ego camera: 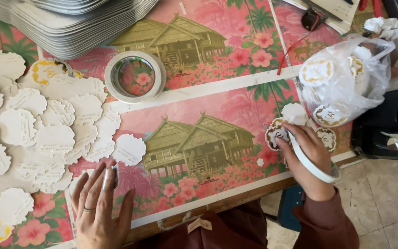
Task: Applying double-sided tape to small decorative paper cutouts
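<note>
Head view: left hand (98, 210) lies flat and open on the printed sheet (199, 138), steadying it; right hand (306, 154), tape roll (316, 163) around it, pinches a scalloped label (276, 133).

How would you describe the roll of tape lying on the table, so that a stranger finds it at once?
Start at the stack of grey trays at the table's far left. Just below its right end lies the roll of tape, flat on the pink printed sheet. Unlike the scalloped white stickers beside it, it is a ring showing flowers through its hole.
</note>
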